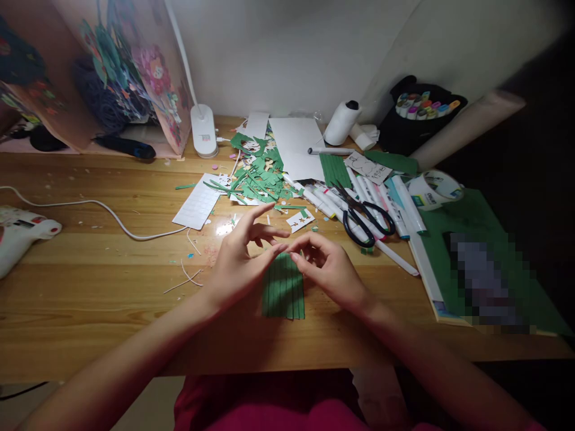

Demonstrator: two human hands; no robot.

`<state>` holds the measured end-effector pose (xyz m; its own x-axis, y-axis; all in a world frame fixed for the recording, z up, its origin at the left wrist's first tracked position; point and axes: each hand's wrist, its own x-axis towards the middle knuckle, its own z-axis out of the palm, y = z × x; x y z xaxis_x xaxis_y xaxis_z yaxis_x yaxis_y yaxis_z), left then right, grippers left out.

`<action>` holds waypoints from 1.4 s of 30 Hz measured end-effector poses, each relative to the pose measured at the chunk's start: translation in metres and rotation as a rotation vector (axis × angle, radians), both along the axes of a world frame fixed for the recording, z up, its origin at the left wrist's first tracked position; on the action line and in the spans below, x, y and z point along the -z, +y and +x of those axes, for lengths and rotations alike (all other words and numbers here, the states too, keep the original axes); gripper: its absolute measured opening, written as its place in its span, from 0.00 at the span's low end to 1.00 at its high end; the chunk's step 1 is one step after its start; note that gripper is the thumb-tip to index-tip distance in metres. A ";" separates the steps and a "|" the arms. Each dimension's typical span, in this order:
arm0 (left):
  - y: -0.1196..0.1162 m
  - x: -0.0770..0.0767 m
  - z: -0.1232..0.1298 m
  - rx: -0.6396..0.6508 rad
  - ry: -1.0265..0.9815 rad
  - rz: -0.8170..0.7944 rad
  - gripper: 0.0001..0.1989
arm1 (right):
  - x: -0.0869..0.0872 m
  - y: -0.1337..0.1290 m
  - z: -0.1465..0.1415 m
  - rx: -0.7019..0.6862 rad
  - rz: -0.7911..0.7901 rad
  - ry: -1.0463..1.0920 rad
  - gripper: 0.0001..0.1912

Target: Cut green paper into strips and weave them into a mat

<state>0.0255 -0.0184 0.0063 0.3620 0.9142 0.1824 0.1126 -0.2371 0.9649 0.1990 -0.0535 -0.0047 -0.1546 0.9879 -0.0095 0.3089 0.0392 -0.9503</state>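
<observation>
In front of me, a strip of green paper with lengthwise creases is in the middle of the desk near its front edge. Both hands meet over its far end, which their fingers partly hide. My left hand has its index and middle fingers stretched out and spread, and its thumb reaches to my right fingertips. The fingers of my right hand are curled, thumb and index pinched together. Whatever is between them is too small to make out. Black-handled scissors lie on markers beyond my right hand.
Green paper scraps are heaped at the back. White-capped markers lie right of them, near a thread cone and a tape roll. A glue gun is at the far left, its cord crossing the desk. Green board covers the right.
</observation>
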 end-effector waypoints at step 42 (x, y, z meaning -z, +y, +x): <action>0.018 0.032 -0.012 -0.185 0.158 -0.263 0.20 | 0.028 0.023 0.007 0.134 -0.071 -0.015 0.11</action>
